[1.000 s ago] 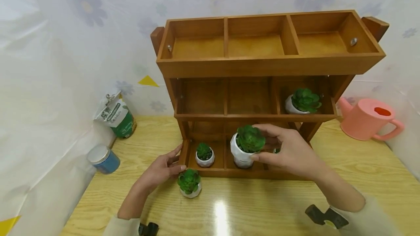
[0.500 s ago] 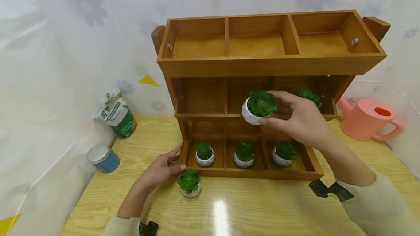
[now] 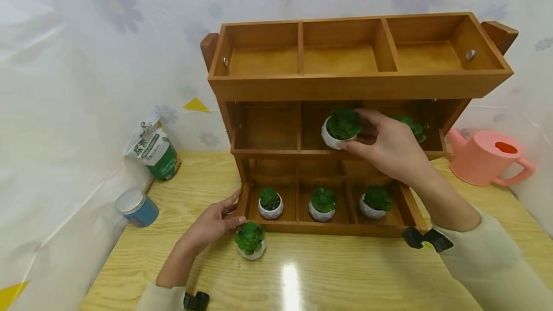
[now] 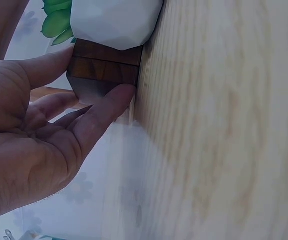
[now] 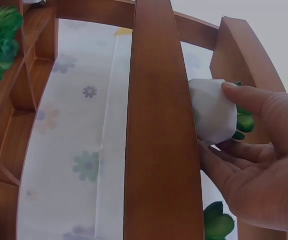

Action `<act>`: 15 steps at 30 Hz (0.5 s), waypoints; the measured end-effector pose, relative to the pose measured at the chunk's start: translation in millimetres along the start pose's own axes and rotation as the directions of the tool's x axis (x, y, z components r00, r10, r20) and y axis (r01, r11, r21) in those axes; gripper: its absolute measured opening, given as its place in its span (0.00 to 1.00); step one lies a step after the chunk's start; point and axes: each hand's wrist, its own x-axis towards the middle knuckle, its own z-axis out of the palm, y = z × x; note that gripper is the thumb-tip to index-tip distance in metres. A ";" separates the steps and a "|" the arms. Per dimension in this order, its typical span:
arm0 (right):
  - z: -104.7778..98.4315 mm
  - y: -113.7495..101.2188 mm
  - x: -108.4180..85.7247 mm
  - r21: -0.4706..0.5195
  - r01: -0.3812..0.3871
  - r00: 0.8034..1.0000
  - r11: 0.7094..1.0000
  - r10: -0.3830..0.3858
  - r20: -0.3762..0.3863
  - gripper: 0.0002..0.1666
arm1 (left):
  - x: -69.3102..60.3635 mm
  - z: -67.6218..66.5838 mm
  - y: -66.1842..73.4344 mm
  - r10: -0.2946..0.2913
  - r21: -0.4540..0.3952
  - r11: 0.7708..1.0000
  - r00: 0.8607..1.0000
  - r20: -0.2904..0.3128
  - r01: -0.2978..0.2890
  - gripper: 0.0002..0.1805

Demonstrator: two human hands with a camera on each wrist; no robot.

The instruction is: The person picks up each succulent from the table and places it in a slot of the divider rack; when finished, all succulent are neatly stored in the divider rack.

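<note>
In the head view my right hand (image 3: 390, 145) pinches a white faceted pot with a green succulent (image 3: 344, 124) between thumb and fingers. The pot is at the middle compartment of the wooden shelf's (image 3: 358, 88) middle tier; whether it touches the floor there is hidden. In the right wrist view, the held pot (image 5: 214, 112) is behind the tier's front board. My left hand (image 3: 216, 222) grips the left corner of the bottom tier, its thumb and fingers on the wood (image 4: 103, 70) in the left wrist view. Beside it on the table stands another potted succulent (image 3: 250, 240).
The bottom tier holds potted succulents in its left (image 3: 270, 204), middle (image 3: 322, 205) and right (image 3: 376, 202) compartments. Another succulent (image 3: 411, 127) sits in the middle tier's right compartment, partly hidden. A pink watering can (image 3: 484, 157), blue jar (image 3: 137, 208) and clipped bag (image 3: 156, 152) flank the shelf.
My right hand has lifted the potted succulent from before the bottom tier up and slightly right, then into the middle tier's middle opening. The left hand has stayed at the shelf's corner.
</note>
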 end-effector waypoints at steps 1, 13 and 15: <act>0.6 -0.5 0.8 -0.010 0.006 1.000 1.000 -0.006 0.002 0.40 | -0.4 0.0 0.2 0.002 -0.002 1.000 1.000 -0.001 -0.002 0.41; 8.4 -7.1 2.6 -0.116 0.002 1.000 0.993 -0.001 0.009 0.43 | -0.9 1.5 -0.1 0.029 0.045 0.999 0.999 -0.022 -0.028 0.41; 10.9 -8.3 2.1 -0.139 0.003 1.000 0.990 -0.002 0.007 0.42 | -1.1 2.3 -0.1 0.029 0.042 0.999 0.999 -0.022 -0.028 0.41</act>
